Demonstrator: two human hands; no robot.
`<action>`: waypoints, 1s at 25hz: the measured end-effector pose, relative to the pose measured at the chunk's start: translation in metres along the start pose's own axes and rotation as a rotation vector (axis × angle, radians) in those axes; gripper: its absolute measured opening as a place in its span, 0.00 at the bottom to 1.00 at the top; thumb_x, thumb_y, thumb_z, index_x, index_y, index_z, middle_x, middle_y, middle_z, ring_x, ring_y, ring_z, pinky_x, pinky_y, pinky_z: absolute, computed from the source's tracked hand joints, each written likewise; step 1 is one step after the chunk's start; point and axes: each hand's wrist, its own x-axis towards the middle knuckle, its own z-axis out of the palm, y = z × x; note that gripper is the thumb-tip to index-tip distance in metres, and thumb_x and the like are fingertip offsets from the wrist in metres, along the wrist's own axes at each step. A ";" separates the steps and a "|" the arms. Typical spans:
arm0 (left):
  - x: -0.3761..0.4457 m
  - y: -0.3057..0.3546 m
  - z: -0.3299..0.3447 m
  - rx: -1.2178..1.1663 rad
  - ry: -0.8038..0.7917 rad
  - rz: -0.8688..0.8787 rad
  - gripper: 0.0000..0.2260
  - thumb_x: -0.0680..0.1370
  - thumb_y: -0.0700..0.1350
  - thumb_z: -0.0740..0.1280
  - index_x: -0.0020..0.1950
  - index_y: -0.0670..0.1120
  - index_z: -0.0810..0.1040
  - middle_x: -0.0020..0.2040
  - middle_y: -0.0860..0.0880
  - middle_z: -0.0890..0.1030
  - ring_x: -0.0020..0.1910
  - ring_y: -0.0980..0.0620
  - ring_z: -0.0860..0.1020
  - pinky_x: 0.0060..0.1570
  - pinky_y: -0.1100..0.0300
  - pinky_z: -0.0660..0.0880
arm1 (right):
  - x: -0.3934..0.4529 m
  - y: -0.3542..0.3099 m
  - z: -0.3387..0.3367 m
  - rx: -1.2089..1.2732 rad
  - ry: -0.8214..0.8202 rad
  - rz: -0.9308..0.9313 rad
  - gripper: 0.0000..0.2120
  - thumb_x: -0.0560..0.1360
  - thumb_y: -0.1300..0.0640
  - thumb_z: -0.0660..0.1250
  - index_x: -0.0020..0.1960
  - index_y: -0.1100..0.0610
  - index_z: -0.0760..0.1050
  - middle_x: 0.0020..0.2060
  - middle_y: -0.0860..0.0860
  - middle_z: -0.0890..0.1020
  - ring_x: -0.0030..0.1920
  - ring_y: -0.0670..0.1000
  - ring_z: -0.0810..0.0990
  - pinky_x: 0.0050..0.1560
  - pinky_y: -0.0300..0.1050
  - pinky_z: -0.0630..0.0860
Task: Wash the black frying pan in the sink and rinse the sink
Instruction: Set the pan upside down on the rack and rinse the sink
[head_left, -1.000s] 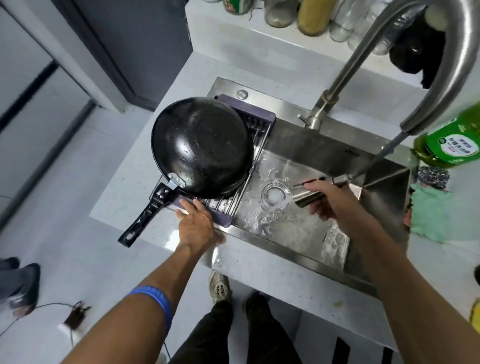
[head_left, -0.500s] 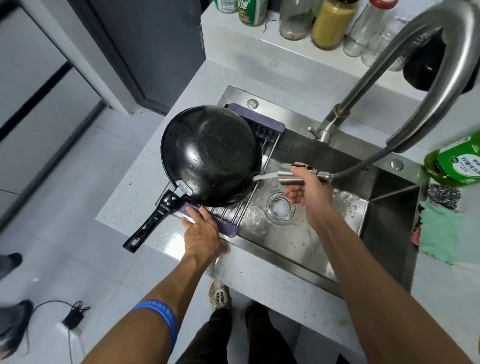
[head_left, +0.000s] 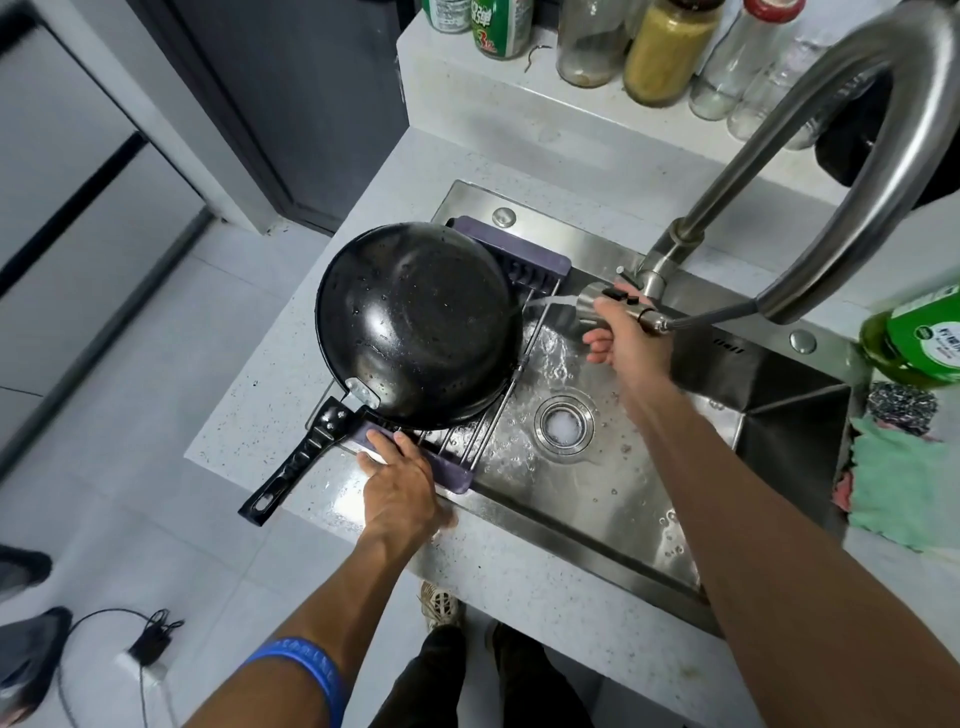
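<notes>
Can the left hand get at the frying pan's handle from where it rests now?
Probably yes. The left hand rests flat on the purple rack edge, holding nothing, and the pan handle juts out over the counter just to its left, with nothing between them. The right hand is busy with the sprayer.

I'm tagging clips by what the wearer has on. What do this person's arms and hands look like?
Both forearms are bare, with no sleeves in view. The left hand has no glove or ring that shows; a blue wristband with faint lettering circles that forearm. The right hand is also ungloved, and nothing shows on that arm.
</notes>
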 end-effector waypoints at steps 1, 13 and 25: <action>0.000 0.000 0.000 0.004 -0.001 -0.001 0.59 0.66 0.58 0.78 0.78 0.38 0.40 0.76 0.32 0.40 0.74 0.28 0.51 0.64 0.47 0.71 | 0.003 0.000 -0.006 0.005 0.028 -0.020 0.13 0.76 0.55 0.73 0.60 0.57 0.80 0.28 0.49 0.83 0.26 0.42 0.77 0.28 0.34 0.77; 0.001 -0.001 0.000 -0.001 0.003 -0.002 0.61 0.64 0.60 0.78 0.78 0.39 0.41 0.77 0.33 0.42 0.74 0.29 0.52 0.66 0.45 0.69 | 0.011 0.014 -0.054 -0.158 0.062 -0.140 0.19 0.76 0.61 0.71 0.66 0.56 0.76 0.40 0.52 0.84 0.28 0.38 0.80 0.28 0.31 0.74; -0.003 0.001 -0.004 0.038 0.013 0.003 0.60 0.64 0.64 0.77 0.77 0.37 0.42 0.76 0.31 0.44 0.74 0.30 0.54 0.66 0.46 0.69 | 0.003 -0.001 -0.146 -0.604 0.268 -0.139 0.10 0.74 0.55 0.71 0.54 0.58 0.82 0.47 0.59 0.85 0.48 0.57 0.82 0.56 0.59 0.78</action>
